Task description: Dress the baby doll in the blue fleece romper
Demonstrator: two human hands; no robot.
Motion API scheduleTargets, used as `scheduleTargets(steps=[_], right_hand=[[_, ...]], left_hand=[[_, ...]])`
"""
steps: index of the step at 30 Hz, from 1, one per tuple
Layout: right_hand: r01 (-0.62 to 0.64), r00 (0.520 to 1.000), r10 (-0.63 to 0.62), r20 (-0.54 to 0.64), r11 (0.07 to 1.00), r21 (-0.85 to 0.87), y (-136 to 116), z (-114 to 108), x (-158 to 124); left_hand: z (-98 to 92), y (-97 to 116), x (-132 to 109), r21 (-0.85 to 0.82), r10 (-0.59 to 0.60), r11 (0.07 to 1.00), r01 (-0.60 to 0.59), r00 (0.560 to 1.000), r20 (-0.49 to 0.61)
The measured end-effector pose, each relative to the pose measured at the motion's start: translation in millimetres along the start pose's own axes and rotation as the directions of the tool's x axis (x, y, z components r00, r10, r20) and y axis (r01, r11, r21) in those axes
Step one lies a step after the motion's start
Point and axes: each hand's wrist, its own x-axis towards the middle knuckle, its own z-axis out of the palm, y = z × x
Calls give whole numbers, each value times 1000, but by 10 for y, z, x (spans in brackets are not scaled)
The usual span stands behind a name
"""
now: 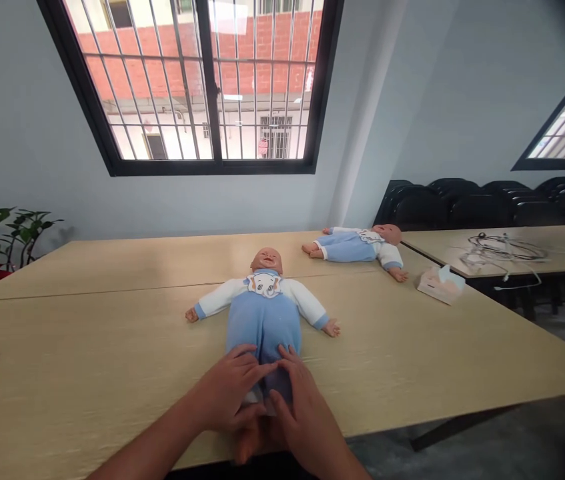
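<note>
A baby doll [263, 313] in blue overalls and white sleeves lies on its back on the wooden table [127, 333], head away from me and arms spread. An elephant face decorates its chest. My left hand [235, 387] rests on the doll's leg at the left, fingers stretched out. On the other leg lies my right hand [302, 400], its fingers also extended. The fingertips of both hands come close together over the legs. My hands partly cover the doll's lower legs and feet.
A second doll [355, 245] in the same outfit lies at the table's back right. Near it stands a tissue box [441, 285]. Tangled cables [505, 250] lie on another table, with stacked black chairs [467, 203] behind. A potted plant [9, 237] stands at far left.
</note>
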Motion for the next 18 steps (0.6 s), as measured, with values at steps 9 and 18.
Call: scheduleTargets(steps=[9, 18], right_hand=[[57, 998, -60, 7, 970, 238, 252, 35, 153], [-92, 991, 14, 134, 800, 593, 457, -54, 616]], left_hand=[[114, 91, 95, 138, 116, 984, -110, 993, -35], [120, 59, 429, 234, 150, 964, -129, 986, -76]])
